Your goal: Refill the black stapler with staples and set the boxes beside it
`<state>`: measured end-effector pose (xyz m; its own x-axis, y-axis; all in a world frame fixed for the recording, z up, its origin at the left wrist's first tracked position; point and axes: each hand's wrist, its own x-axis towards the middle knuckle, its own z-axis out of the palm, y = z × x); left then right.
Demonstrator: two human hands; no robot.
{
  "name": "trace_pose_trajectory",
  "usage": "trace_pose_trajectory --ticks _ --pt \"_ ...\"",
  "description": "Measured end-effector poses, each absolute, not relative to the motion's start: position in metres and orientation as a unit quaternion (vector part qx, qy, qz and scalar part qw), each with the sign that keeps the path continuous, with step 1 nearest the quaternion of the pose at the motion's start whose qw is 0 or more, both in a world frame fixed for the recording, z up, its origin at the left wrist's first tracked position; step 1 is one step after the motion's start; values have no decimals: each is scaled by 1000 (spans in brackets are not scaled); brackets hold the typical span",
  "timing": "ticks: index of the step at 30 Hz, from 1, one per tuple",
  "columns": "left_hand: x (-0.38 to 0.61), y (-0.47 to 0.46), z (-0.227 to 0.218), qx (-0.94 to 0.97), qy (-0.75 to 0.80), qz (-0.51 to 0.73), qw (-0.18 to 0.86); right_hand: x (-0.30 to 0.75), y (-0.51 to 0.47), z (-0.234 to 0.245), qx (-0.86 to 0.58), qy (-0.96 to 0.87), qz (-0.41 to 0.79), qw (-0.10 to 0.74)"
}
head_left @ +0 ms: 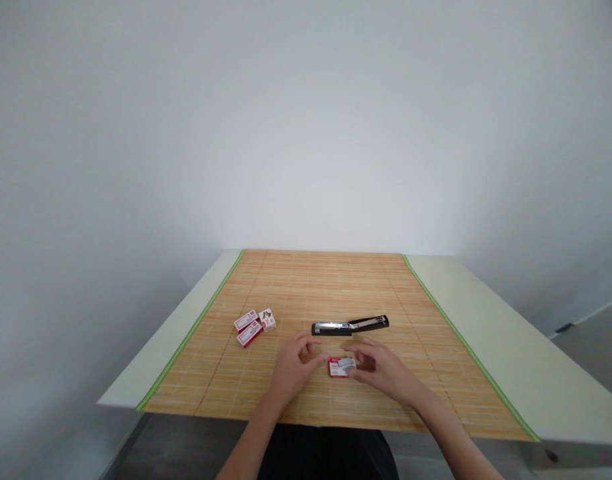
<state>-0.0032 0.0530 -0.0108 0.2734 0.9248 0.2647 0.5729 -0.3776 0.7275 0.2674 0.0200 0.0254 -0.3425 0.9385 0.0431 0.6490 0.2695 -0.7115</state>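
While both forearms reach forward, the left hand (295, 369) and right hand (381, 371) pinch a staple box (341, 367) between curled fingertips.

A bamboo mat (306, 293) lies on the table (511, 347). On it, the stapler (350, 325) sits behind a small staple box (342, 367) between the left hand (295, 369) and right hand (381, 371). Apparently three more boxes (255, 326) cluster further left.
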Motion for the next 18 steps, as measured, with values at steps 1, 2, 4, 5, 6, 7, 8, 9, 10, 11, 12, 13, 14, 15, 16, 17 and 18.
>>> trace_pose_trajectory --ticks 1,2,4,5,6,7,8,9,10,11,12,13,14,15,16,17,18 --pt "-4 59 -12 745 508 359 240 265 21 25 -523 -758 306 241" --pt "-4 65 -13 739 518 369 225 263 22 26 -523 -757 306 242" --pt "-4 77 -15 738 524 374 204 258 24 27 -522 -760 303 239" --pt "-3 83 -16 742 522 371 197 256 24 29 -521 -763 300 237" --pt "-2 88 -16 750 520 363 189 254 25 30 -520 -765 296 236" --pt "0 92 -17 759 517 351 182 252 25 32 -519 -768 291 236" --pt "1 95 -17 770 512 335 179 251 25 34 -518 -771 285 238" --pt "1 98 -17 781 506 319 179 250 26 36 -517 -773 279 241" --pt "1 99 -17 789 501 305 182 249 27 38 -517 -773 272 246" --pt "1 99 -16 795 496 295 188 248 29 39 -518 -773 265 252" --pt "0 98 -15 800 489 289 195 246 32 41 -520 -772 257 261" --pt "-1 97 -14 805 480 285 202 245 34 43 -524 -770 248 269" --pt "-2 95 -13 809 470 284 210 243 37 44 -527 -768 239 275" --pt "-2 92 -13 814 460 282 217 241 41 45 -531 -767 231 277" --pt "-3 89 -12 817 451 281 224 240 44 46 -535 -767 225 275" --pt "-2 86 -11 819 445 280 229 238 47 46 -537 -768 221 270" --pt "-2 83 -11 820 441 282 233 236 50 46 -538 -771 219 262"
